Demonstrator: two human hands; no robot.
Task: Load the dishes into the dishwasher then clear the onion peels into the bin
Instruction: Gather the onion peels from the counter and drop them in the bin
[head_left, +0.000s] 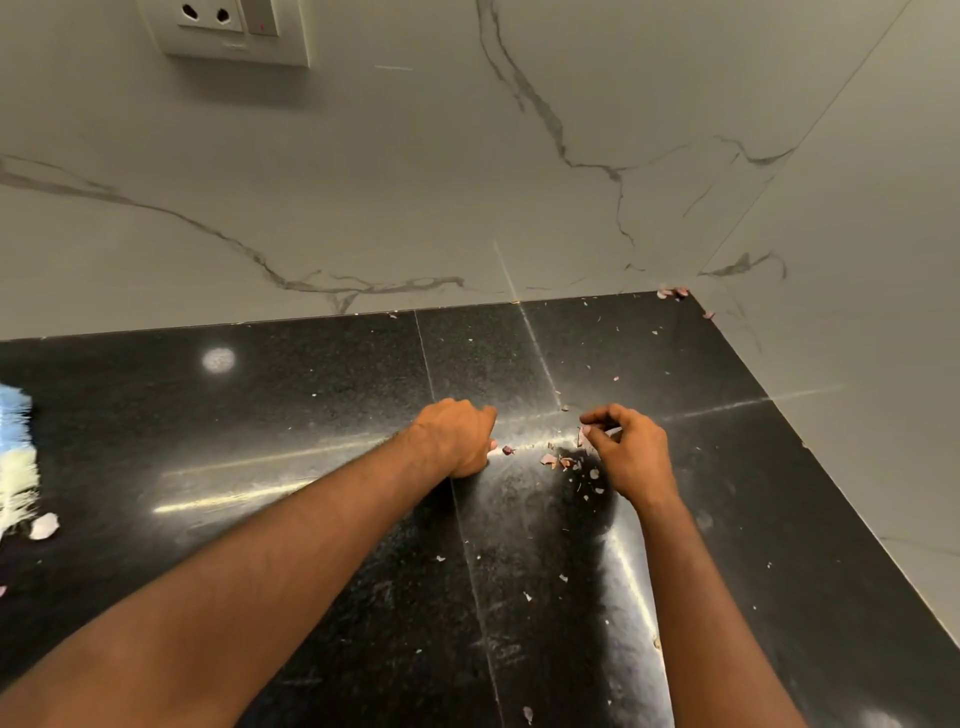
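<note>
two hands, left hand (460, 439) and right hand (631, 454), around scattered onion peels (563, 461) (too many to count)

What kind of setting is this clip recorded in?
Most likely a home kitchen: a polished black granite countertop in a corner, marble-look wall tiles with a socket and switch plate, and onion peel scraps between both hands.

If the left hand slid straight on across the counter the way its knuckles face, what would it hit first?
Probably the small onion peel just off the left hand, then the peel pile by the right hand. Depth is hard to judge.
</note>
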